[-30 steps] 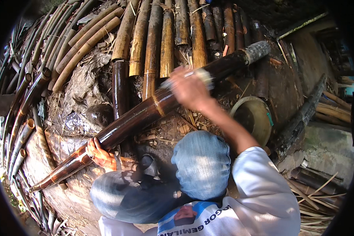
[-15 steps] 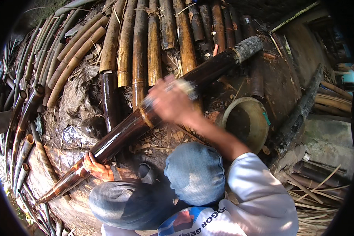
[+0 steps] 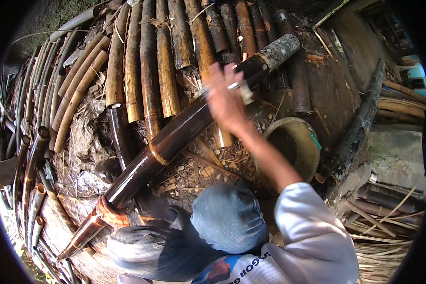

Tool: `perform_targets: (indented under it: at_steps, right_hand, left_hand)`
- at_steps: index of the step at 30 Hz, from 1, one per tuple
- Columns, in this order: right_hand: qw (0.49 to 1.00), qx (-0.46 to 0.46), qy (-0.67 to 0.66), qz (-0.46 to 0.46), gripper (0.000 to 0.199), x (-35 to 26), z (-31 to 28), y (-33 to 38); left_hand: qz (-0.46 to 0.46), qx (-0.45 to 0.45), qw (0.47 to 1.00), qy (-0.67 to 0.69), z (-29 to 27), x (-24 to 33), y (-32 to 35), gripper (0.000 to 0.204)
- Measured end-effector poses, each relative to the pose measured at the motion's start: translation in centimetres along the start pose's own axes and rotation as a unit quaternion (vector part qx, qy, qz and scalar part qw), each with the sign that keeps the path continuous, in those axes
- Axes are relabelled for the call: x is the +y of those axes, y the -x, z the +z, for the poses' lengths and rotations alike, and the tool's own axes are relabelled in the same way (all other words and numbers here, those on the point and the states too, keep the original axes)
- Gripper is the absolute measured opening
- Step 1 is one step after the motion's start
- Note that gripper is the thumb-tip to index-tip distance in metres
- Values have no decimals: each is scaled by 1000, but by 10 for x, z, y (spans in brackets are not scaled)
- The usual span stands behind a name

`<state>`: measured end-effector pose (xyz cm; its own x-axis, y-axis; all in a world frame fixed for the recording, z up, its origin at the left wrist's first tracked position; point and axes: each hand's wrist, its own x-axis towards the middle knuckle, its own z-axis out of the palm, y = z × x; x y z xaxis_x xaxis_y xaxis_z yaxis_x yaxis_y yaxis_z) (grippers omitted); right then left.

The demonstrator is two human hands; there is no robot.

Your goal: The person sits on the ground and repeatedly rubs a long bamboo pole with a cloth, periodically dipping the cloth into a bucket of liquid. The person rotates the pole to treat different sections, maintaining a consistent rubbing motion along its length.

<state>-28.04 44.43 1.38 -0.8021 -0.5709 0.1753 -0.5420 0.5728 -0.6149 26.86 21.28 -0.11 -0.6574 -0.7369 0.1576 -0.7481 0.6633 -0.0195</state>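
A thick, dark, wet bamboo pole [image 3: 175,137] slants from lower left to upper right in front of my knees. My left hand [image 3: 112,215] is closed around its lower part. On the upper part lies my right hand [image 3: 226,102], smeared by motion and pressed against the bamboo. A pale scrubbing pad [image 3: 245,93] sticks out beside its palm; its exact make is blurred. The pole's far end is rough and grey, past a light joint ring.
Several brown bamboo poles [image 3: 133,61] lie side by side beyond the held one. Thinner stems [image 3: 42,90] are stacked at left. A round bucket [image 3: 312,161] stands right of my knees, near a dark log [image 3: 359,123]. Split strips [image 3: 383,260] lie at lower right.
My right hand has moved up and right along the pole with the pad. The view has shifted a little; my left hand still grips the lower part.
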Motion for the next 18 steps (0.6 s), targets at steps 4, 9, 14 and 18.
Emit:
perform_targets:
  at_steps: [4, 9, 14, 18]
  right_hand:
    - [965, 123, 227, 52, 52, 105, -45, -80]
    - [969, 74, 227, -54, 47, 104, -29, -71]
    - [969, 167, 183, 10, 48, 111, -39, -88]
    - [983, 28, 166, -70, 47, 106, -33, -85]
  left_hand:
    - [2, -10, 1000, -2, 0, -9, -3, 108]
    - [15, -17, 1000, -7, 4, -14, -14, 108]
    - [9, -31, 999, -16, 2, -20, -24, 109]
    - [65, 1, 998, 5, 5, -29, -27, 110]
